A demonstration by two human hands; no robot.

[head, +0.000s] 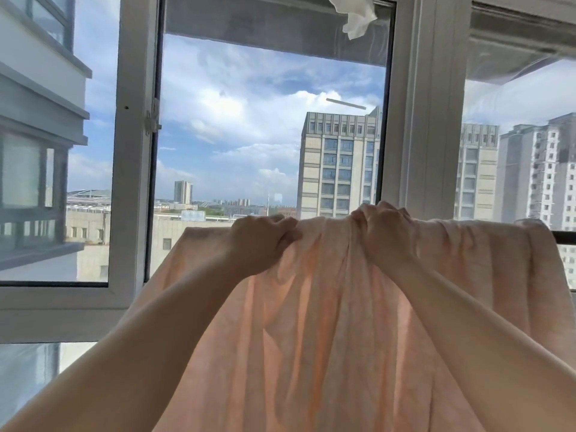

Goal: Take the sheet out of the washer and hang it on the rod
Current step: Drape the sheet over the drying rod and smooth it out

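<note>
A pale pink sheet (314,332) hangs draped over a dark rod (564,237), of which only a short stretch shows at the right edge. The cloth falls in long folds toward me and fills the lower middle of the view. My left hand (260,241) grips the sheet's top fold left of centre, fingers curled into the cloth. Just to its right, my right hand (385,233) clutches a bunched part of the same top edge. The washer is out of view.
A white window frame (411,120) stands right behind the sheet, with an open pane on the left (134,151). A white cloth (355,17) hangs from above at the top. Buildings and sky lie beyond the glass.
</note>
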